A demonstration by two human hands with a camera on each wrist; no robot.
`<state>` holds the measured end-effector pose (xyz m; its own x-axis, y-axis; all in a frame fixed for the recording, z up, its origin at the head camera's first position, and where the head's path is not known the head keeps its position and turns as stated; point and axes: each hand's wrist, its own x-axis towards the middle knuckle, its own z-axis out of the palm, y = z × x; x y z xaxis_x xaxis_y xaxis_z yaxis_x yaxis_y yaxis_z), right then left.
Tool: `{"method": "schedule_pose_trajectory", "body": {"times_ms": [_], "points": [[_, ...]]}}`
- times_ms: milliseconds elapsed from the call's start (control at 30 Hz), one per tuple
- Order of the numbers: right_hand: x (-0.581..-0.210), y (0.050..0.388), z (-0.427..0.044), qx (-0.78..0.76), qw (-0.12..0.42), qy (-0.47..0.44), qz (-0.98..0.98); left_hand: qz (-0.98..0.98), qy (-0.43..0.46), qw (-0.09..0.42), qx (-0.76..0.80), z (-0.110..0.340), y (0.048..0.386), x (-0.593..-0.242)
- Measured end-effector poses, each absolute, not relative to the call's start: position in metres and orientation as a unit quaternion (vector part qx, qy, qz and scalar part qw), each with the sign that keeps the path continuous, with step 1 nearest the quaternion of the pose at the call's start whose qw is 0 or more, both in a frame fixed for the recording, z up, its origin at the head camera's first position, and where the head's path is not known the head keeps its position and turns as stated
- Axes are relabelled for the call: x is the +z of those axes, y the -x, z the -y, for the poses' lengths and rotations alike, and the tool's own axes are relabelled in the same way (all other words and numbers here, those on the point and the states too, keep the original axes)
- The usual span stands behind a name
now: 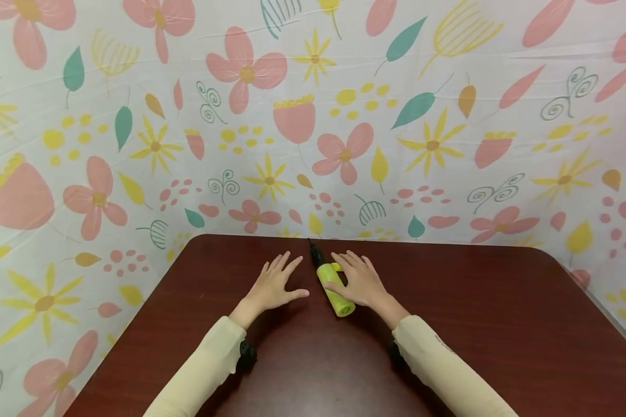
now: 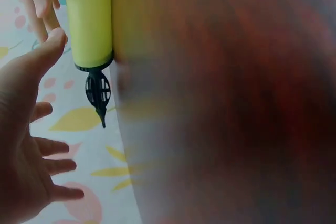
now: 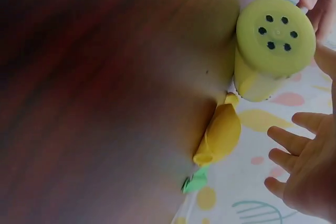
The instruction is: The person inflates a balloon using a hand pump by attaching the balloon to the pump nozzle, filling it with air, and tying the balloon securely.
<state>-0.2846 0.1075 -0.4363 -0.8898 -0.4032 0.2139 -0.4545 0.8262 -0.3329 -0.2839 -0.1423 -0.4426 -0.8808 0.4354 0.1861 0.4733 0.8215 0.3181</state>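
Note:
A yellow-green cylinder pump (image 1: 336, 292) with a black slotted nozzle (image 2: 98, 90) lies on the table, nozzle toward the back edge. My right hand (image 1: 361, 280) hovers over its right side with fingers spread; whether the thumb touches it I cannot tell. My left hand (image 1: 276, 286) is to the left of the pump, fingers spread, holding nothing. In the right wrist view the pump's holed end cap (image 3: 275, 35) faces the camera, and a yellow balloon (image 3: 221, 134) and a green piece (image 3: 196, 180) lie beside it. In the head view the right hand partly hides the yellow balloon.
The dark red-brown table (image 1: 475, 324) reaches back to a flower-patterned cloth (image 1: 302, 145) that hangs behind and along the left side. Black wrist devices show under both cream sleeves (image 1: 203, 368).

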Motion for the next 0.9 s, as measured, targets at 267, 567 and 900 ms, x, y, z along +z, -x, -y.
{"method": "schedule_pose_trajectory", "body": {"times_ms": [267,567,900], "points": [[-0.442,0.302,-0.088,0.237,0.012,-0.209,0.949,0.931,0.247,0.088,-0.253,0.144,0.285,-0.447],[-0.446,0.313,-0.08,0.317,-0.048,-0.155,0.934,0.906,0.262,0.074,-0.325,0.131,0.294,-0.453],[-0.448,0.313,-0.09,0.391,-0.037,-0.142,0.909,0.902,0.254,0.044,-0.347,0.114,0.313,-0.462]]}}
